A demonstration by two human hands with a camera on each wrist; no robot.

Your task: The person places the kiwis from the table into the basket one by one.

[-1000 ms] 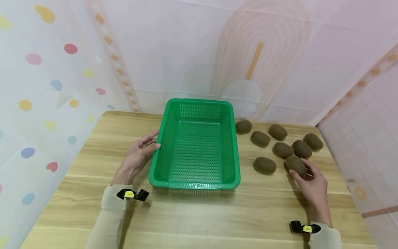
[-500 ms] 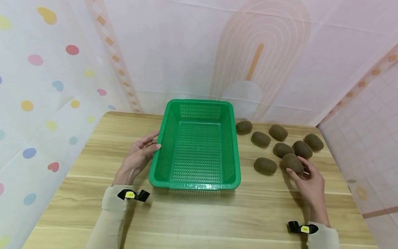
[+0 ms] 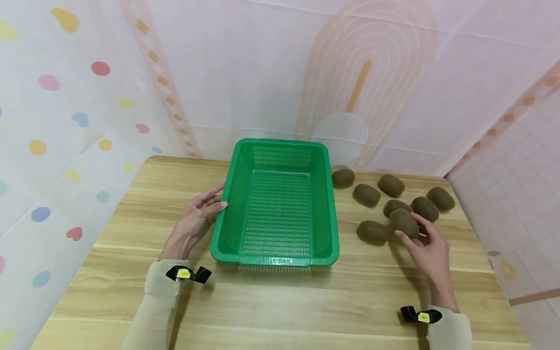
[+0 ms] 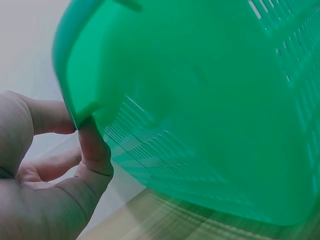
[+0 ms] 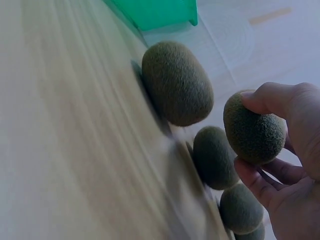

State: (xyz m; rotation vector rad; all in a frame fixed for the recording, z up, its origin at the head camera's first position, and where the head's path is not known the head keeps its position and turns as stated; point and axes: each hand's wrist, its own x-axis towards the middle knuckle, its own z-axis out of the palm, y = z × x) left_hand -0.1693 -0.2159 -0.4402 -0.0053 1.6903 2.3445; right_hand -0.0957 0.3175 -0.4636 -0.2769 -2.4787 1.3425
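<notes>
A green plastic basket with slotted walls sits mid-table, nothing inside it. My left hand pinches its left rim; in the left wrist view the thumb and a finger close on the rim from either side. With my right hand I hold a brown fuzzy kiwi between thumb and fingers. In the right wrist view that held kiwi is raised above the tabletop. Just left of it, a loose kiwi lies on the table, and another kiwi is partly hidden behind it.
Several more kiwis lie on the right of the wooden table, among them one kiwi close beside the basket and one kiwi farthest right. A patterned cloth backdrop stands along the back and both sides.
My right hand has lifted the kiwi and carried it left and slightly toward the back, so it now overlaps a kiwi behind. The left hand and basket have stayed in place.
</notes>
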